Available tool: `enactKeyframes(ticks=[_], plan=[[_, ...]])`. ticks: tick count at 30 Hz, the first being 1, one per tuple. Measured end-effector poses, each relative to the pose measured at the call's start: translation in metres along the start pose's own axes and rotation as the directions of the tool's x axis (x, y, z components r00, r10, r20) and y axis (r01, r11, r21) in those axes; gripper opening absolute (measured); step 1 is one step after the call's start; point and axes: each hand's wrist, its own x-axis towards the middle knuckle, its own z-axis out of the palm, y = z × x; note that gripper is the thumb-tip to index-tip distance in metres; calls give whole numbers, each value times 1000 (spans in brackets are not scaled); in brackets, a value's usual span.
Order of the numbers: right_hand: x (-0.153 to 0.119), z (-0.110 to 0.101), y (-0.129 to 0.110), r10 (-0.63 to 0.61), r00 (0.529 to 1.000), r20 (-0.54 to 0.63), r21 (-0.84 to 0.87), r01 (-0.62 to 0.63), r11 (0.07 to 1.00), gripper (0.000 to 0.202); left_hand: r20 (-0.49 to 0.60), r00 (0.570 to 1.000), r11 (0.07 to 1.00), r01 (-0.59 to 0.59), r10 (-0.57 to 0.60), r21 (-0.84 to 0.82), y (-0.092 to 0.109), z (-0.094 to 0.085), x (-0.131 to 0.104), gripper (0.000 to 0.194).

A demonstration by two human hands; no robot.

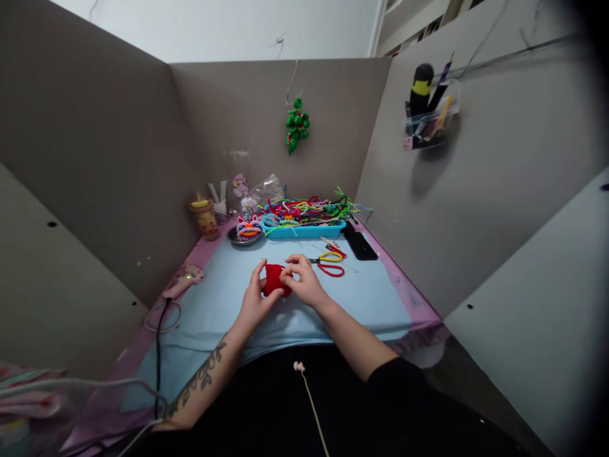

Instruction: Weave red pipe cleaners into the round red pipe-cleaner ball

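Note:
A small red piece of craft work (273, 279), fuzzy or knitted in look, is held above the light blue cloth. My left hand (257, 297) grips its left side, thumb below and fingers above. My right hand (304, 284) pinches at its right edge, thumb and fingertips together; whatever finer part lies between those fingertips is too small to make out. Just beyond my right hand lie scissors (330, 270) with one yellow and one red handle loop.
Behind stand a blue tray (304, 232) heaped with colourful cords and a metal bowl (244, 240) holding a beaded, cat-eared item. A black phone (361, 246) lies at right, a pink corded tool (185, 280) at left. Grey partitions (228, 114) enclose the table.

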Motion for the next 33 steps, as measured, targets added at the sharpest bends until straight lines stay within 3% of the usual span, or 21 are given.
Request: enactKeyframes(ticks=[4,12,20,28,33], plan=[[-1,1,0,16,1000,13,18,-16,1000,8,-40,999,999,2,-4,-37,0,2,-1,83],[-1,-8,2,-44,999,19,40,43,998,18,25,993,979,-117,114,168,-3,-9,-1,86],[2,-16,-9,-151,974,170,-82,166,983,7,46,998,998,-37,35,57,-3,-4,-3,89],[0,-1,-7,-47,996,74,-33,50,998,9,110,982,925,-180,151,335,-3,-2,-5,80],[1,7,-5,2,1000,24,-7,-2,1000,8,105,981,944,-185,161,273,-8,-7,-3,88]])
